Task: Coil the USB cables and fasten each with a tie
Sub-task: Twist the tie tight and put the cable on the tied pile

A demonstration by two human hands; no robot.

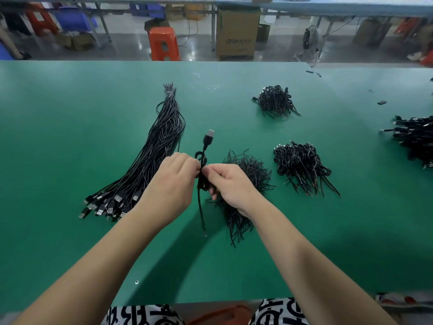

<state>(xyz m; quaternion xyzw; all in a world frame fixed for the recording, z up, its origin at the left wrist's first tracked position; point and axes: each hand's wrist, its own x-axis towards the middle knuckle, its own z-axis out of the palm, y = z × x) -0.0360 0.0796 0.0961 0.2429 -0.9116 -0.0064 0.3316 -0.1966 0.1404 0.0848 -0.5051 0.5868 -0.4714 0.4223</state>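
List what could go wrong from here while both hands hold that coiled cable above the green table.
1. The coiled cable is pinched between the left hand and right hand; if either pinch loosens before the tie is fastened, the loops may spring open.
2. Its loose tail hangs down beside the pile of ties and might snag some.
3. The left forearm lies close to the plug ends of the uncoiled cable bundle and could scatter them.

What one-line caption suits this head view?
Both hands, left and right, grip a coiled black USB cable above the green table.
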